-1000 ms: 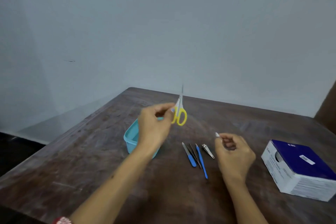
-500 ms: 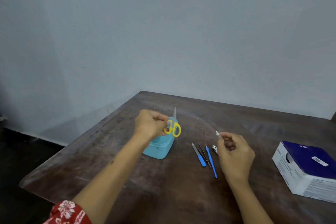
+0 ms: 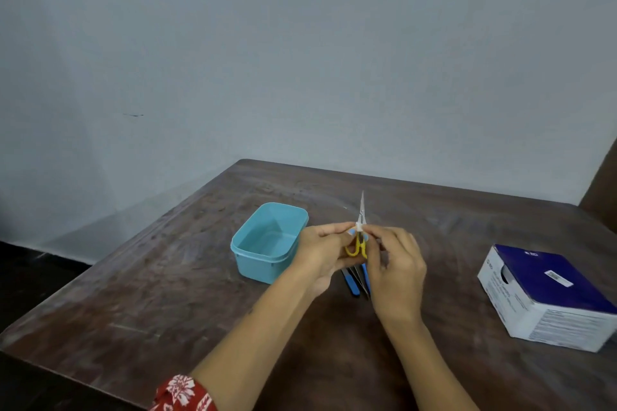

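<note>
pinching yellow scissors [image 3: 357,247] upright, left hand [image 3: 322,252] and right hand [image 3: 395,274] partly hide tools [image 3: 352,285] beside the teal tub [image 3: 263,272].

print on box [image 3: 547,294] blurred, nothing legible

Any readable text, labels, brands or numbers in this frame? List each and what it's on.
Nothing reads cleanly.
Blue and white box, top: small pale mark near the far edge, too blurred to read.
White sticker on its top: dark print, too small to read.
Box sides: rows of fine grey print, too small to read.
No print visible on the yellow-handled scissors, the small white piece or the teal tub.
</note>
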`<state>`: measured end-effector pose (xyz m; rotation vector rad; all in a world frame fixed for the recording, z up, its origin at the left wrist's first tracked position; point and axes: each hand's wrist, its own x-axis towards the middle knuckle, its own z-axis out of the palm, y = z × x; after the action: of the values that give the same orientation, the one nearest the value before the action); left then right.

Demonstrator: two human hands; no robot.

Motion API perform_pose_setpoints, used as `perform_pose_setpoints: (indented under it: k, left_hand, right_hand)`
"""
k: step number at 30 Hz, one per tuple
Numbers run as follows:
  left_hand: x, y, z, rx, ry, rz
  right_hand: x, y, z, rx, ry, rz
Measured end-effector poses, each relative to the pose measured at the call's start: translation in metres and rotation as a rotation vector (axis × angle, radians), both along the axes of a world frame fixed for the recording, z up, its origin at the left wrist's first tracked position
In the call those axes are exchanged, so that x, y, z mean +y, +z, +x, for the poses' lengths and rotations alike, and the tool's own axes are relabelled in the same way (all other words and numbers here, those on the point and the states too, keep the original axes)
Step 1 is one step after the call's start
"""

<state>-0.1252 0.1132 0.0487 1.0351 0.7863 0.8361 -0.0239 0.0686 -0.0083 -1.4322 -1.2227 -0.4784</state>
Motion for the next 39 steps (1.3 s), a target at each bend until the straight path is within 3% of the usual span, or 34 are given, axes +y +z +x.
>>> perform_pose_setpoints:
  k: [7, 14, 18, 22, 27, 35, 39]
  left_hand:
    - [0.005, 0.003, 0.001, -0.049, 0.018, -0.052]
    - [0.013, 0.011, -0.003, 0.081, 0.144, 0.081]
    - [0.027, 0.024, -0.028, 0.166, 0.280, 0.236]
    - [0.050, 0.036, -0.068, 0.516, 0.408, 0.501]
    - [0.055, 0.046, -0.081, 1.011, 0.311, 0.451]
    - [0.055, 0.027, -0.054, 1.319, 0.180, 0.430]
    - [0.058, 0.022, -0.049, 1.337, 0.147, 0.396]
  right_hand:
    - [0.002, -0.001, -0.004, -0.123, 0.059, -0.081]
    - [0.003, 0.002, -0.006, -0.321, 0.012, -0.127]
    - [0.001, 0.000, 0.001, -0.273, -0.023, -0.172]
    - [0.000, -0.001, 0.008, -0.070, -0.089, -0.158]
    - [0.001, -0.001, 0.007, -0.045, -0.061, -0.174]
    - [-0.001, -0.001, 0.008, -0.022, -0.037, -0.189]
    - [0.000, -0.001, 0.009, -0.013, -0.042, -0.198]
